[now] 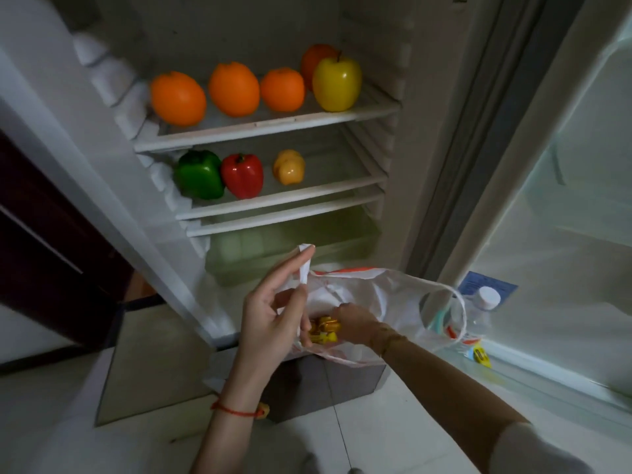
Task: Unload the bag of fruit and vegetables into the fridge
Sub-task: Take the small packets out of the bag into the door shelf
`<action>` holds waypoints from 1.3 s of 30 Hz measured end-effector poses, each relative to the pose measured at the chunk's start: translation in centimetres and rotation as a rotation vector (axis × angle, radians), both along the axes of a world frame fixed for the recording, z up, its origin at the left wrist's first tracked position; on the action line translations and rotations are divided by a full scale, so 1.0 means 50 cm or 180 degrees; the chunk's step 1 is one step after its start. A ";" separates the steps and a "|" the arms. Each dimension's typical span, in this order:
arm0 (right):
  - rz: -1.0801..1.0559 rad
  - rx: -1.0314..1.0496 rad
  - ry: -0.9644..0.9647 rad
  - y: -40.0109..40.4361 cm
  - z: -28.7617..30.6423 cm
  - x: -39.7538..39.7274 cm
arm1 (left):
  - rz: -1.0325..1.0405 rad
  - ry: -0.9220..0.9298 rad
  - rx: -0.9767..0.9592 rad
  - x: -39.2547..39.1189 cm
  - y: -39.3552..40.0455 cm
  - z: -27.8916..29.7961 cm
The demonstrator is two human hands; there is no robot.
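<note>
My left hand [273,309] pinches one handle of a white plastic bag [383,302] and holds it up in front of the open fridge. My right hand [352,323] is reached down inside the bag, closed around a yellow item [323,328] that is partly hidden. On the upper shelf [273,126] sit several oranges [178,97] and a yellow apple [337,83]. The shelf below [290,196] carries a green pepper [198,174], a red pepper [242,175] and a yellow pepper [289,166].
A clear crisper drawer [290,244] sits under the lower shelf. The open fridge door [564,200] stands at right, with a water bottle [478,313] in its bottom rack. A dark cabinet [41,217] is at left. White tile floor lies below.
</note>
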State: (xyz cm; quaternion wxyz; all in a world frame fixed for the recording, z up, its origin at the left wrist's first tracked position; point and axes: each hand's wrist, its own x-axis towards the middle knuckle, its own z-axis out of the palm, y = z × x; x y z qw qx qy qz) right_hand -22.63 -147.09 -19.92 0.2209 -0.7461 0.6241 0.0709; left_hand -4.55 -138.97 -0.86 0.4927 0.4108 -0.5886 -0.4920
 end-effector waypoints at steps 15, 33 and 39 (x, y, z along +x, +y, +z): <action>0.1590 -0.0661 0.0734 -0.050 -0.089 0.069 | 0.0266 -0.0114 0.0103 0.039 -0.019 0.006; 0.0796 -0.0445 0.0019 -0.048 -0.097 0.072 | 0.0180 -0.0176 0.0081 0.027 -0.044 -0.003; -0.0574 -0.0478 -0.1473 -0.013 0.019 0.046 | -0.0008 -0.0037 0.0002 -0.005 -0.054 0.006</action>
